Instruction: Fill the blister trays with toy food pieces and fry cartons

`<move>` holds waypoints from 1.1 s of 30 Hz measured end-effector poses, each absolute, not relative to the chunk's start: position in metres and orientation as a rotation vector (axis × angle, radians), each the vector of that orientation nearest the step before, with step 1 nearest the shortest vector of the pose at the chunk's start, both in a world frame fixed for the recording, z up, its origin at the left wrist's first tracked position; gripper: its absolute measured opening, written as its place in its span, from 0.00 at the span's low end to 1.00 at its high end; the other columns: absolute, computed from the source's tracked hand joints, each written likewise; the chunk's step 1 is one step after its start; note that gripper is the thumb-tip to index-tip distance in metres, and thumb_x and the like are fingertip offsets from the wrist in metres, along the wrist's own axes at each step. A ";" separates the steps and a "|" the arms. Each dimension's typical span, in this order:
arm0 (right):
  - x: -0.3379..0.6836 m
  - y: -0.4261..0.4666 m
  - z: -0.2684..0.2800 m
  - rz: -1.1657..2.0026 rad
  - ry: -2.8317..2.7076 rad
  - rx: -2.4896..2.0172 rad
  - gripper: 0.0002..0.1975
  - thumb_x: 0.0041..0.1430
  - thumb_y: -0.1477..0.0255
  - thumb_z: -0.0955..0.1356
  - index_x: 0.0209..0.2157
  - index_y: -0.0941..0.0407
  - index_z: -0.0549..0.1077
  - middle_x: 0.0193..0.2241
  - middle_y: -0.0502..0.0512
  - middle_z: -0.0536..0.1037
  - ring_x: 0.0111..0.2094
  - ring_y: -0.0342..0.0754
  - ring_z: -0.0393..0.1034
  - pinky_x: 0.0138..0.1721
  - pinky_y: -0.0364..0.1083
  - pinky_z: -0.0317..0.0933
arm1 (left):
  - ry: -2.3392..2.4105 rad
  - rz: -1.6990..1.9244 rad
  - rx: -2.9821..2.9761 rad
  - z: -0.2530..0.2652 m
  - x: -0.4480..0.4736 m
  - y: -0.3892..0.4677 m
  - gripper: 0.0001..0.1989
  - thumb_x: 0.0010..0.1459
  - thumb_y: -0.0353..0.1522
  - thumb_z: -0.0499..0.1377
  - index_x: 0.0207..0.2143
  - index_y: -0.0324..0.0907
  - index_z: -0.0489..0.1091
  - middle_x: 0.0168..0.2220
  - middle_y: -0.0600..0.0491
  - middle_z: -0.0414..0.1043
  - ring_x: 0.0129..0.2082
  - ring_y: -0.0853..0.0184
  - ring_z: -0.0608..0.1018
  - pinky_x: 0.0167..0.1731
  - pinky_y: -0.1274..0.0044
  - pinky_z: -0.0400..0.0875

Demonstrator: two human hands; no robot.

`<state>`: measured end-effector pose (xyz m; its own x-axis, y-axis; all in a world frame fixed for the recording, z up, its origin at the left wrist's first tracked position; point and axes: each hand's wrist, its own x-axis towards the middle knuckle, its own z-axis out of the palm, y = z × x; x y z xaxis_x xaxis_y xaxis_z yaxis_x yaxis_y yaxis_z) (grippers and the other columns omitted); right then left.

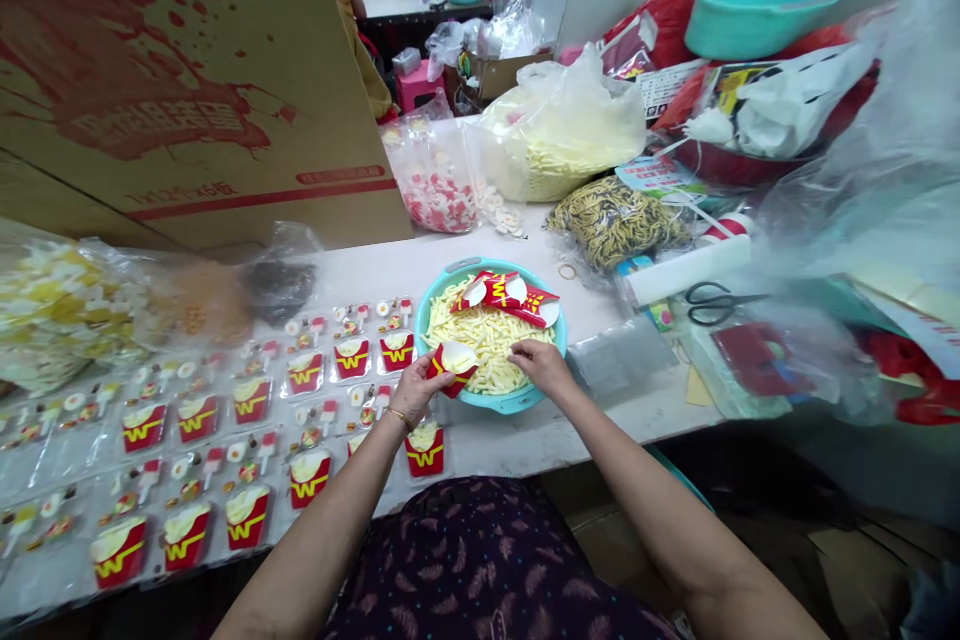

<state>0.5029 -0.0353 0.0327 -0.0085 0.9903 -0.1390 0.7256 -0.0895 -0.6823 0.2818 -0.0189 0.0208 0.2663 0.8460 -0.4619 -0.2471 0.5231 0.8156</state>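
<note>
My left hand (415,390) grips a small red fry box (454,366) with a yellow mark, tilted over the left rim of a turquoise basin (429,305). Pale yellow toy fries (480,345) fill the basin. Several flat red fry boxes (504,292) lie on top of them at the back. At the right side of the basin, my right hand (541,366) has its fingertips pinched together among the fries; whatever is between them is too small to make out. Left of the basin, filled fry boxes (306,372) rest in clear plastic trays with tiny toy foods.
A large cardboard box (187,70) stands at the back left. Bags of fries (562,140), red-and-white pieces (439,190) and dark-yellow strands (619,220) line the back. Black scissors (712,303) lie at right, below another turquoise basin (772,5). A person's sleeve (360,30) shows behind the box.
</note>
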 end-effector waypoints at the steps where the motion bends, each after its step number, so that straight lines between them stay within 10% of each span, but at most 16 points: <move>1: 0.501 -0.032 0.037 0.922 -1.676 -1.797 0.07 0.49 0.72 0.65 0.31 0.58 0.73 0.30 0.53 0.75 0.32 0.44 0.67 0.35 0.43 0.59 | 1.049 0.809 0.691 0.022 0.284 -0.019 0.32 0.33 0.31 0.68 0.45 0.36 0.64 0.42 0.47 0.71 0.40 0.63 0.74 0.42 0.70 0.68; 14: 0.454 -0.016 0.051 1.518 -1.292 -1.522 0.04 0.46 0.76 0.64 0.28 0.59 0.69 0.20 0.47 0.72 0.21 0.40 0.65 0.24 0.39 0.58 | 0.986 0.801 0.714 0.028 0.306 -0.025 0.28 0.32 0.30 0.67 0.40 0.37 0.67 0.36 0.51 0.74 0.36 0.66 0.75 0.42 0.71 0.66; 22: 0.485 -0.018 0.068 0.914 -1.599 -1.626 0.06 0.48 0.74 0.66 0.30 0.58 0.74 0.33 0.55 0.74 0.36 0.44 0.67 0.37 0.43 0.60 | 1.046 0.855 0.578 0.032 0.304 -0.020 0.29 0.28 0.29 0.68 0.38 0.38 0.67 0.35 0.53 0.73 0.34 0.67 0.75 0.41 0.71 0.67; 33: 0.428 -0.043 0.052 1.286 -1.728 -1.538 0.16 0.51 0.63 0.62 0.21 0.58 0.73 0.20 0.51 0.73 0.24 0.43 0.64 0.27 0.41 0.56 | 1.387 0.939 1.191 0.026 0.297 -0.057 0.17 0.39 0.34 0.63 0.36 0.41 0.72 0.33 0.52 0.75 0.34 0.64 0.74 0.38 0.74 0.67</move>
<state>0.4278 -0.0427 0.0522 -0.2452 0.9440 -0.2208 0.4828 -0.0786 -0.8722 0.2974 -0.0574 0.0261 0.0268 0.9775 -0.2093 0.1686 0.2019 0.9648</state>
